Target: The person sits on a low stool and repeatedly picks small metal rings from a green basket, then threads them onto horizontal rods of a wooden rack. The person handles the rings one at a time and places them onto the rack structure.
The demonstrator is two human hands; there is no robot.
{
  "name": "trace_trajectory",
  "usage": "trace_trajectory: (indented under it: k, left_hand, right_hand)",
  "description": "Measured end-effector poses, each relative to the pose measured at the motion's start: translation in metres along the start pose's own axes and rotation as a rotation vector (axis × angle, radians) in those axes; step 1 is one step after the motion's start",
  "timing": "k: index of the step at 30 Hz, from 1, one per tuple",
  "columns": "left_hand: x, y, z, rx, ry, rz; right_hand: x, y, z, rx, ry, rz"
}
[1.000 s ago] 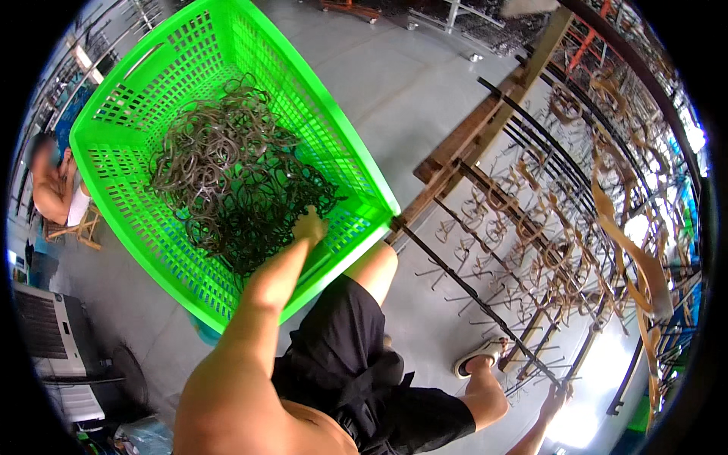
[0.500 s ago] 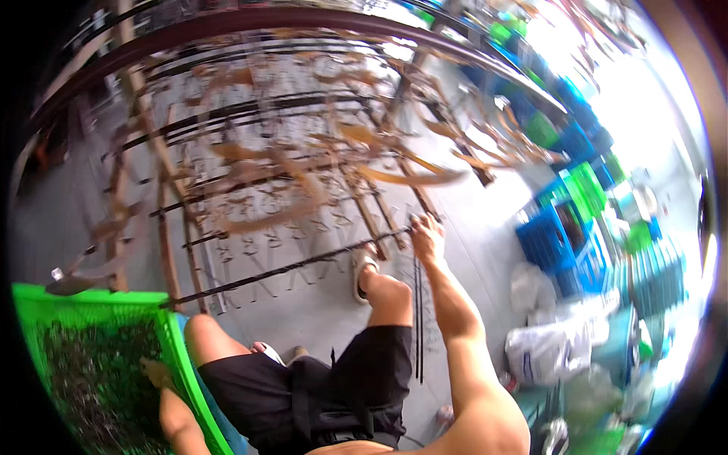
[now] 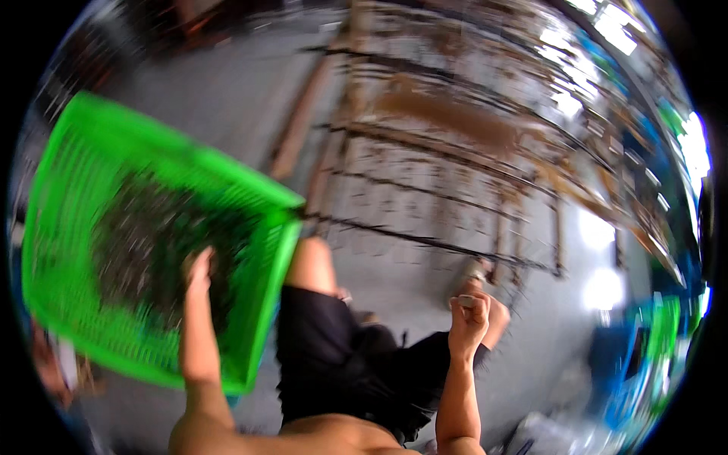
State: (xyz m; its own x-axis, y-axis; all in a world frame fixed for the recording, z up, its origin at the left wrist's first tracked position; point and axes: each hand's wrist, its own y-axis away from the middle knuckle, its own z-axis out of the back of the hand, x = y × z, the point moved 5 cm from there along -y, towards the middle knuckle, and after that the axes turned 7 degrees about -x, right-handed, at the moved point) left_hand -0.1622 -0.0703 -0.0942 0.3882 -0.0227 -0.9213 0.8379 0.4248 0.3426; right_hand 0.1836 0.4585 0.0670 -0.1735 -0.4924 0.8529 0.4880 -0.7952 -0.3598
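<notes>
A bright green slatted plastic basket (image 3: pixel 250 186) stands at my left, with a heap of small dark thin pieces (image 3: pixel 140 250) in it. My left hand (image 3: pixel 199 269) reaches over the heap; blur smears its fingers, and whether it grips a piece cannot be told. Above my right knee, my right hand (image 3: pixel 469 322) is closed, fingers curled in. What it holds, if anything, is hidden. Beyond it, a dark rod (image 3: pixel 425 240) lies across the near end of a wooden rack (image 3: pixel 299 114), running from beside the basket's corner to the right.
Several more dark rods with small hanging pieces cross the rack farther off. Brown curved strips (image 3: pixel 447 114) lie over them, blurred. Blue and green crates (image 3: pixel 614 353) stand at the right. Clear plastic bags (image 3: pixel 538 436) lie at the lower right on the grey floor.
My view has swung left, bringing the whole basket into sight. My right hand has left the near rod's right end and drawn back above my knee. My left hand stays in the basket.
</notes>
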Motion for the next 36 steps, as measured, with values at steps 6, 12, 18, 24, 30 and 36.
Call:
trace_trajectory:
  k: [6, 12, 18, 24, 30, 36]
  left_hand:
    - [-0.064, 0.106, 0.051, 0.068, 0.356, 0.053]
    - [-0.071, 0.172, 0.032, 0.031, 0.44, 0.088]
    - [-0.079, 0.18, 0.003, 0.131, 0.31, 0.112]
    - [-0.076, 0.18, 0.004, 0.079, 0.063, -0.118]
    - [-0.099, 0.199, -0.008, 0.491, -0.071, -0.442]
    - [-0.114, 0.22, -0.031, 0.594, -0.352, -0.57]
  right_hand:
    - [0.079, 0.109, -0.194, 0.954, -0.223, 0.125]
    - [0.163, 0.15, -0.262, 0.952, -0.427, 0.388]
    - [0.17, 0.155, -0.285, 1.143, -0.812, -0.023]
    - [0.14, 0.122, -0.307, 0.904, -1.001, -0.719]
    - [0.126, 0.068, -0.316, 0.866, -0.558, -0.394]
    - [0.169, 0.06, -0.322, 0.987, -0.535, -0.328]
